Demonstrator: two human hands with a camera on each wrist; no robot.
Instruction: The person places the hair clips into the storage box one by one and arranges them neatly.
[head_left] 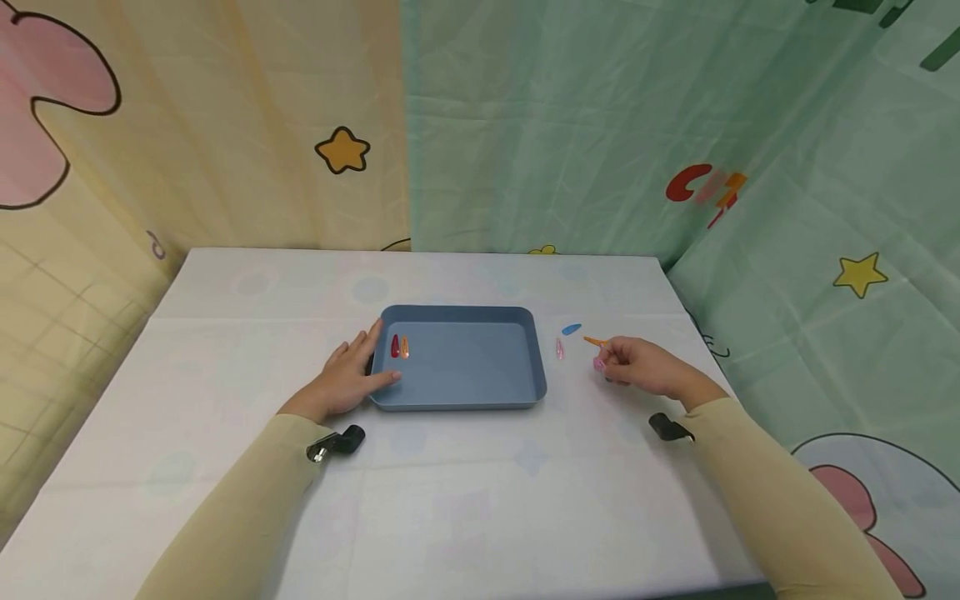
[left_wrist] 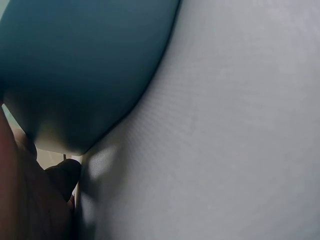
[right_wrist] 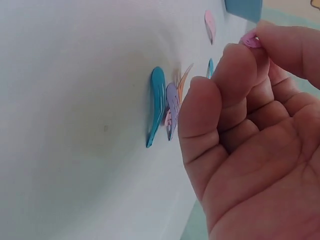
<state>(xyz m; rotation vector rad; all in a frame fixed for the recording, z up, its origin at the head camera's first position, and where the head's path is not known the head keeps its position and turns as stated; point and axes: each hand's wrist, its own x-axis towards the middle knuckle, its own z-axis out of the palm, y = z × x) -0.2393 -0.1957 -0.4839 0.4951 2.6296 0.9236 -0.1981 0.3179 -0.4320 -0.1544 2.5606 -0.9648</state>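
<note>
Patterned curtains back a white-covered tabletop. Small pink clip: pinched between right hand's thumb and fingertip, between tray and tabletop's right edge. Teal clip, lavender clip lie bunched under that hand; fingers partly block view. Blue clip off tray's right edge. Tray holds red clip near left edge; left hand there, thumb spread from fingers.

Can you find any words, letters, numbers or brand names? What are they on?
No whole words can be read.
Maybe "C": the red mark on the green curtain; its neighbours are unclear.
Too small: purple mark on the yellow curtain, black squiggle on the green.
Cut off: dark green marks, top right.
None seen: tray, hair clips.
</note>
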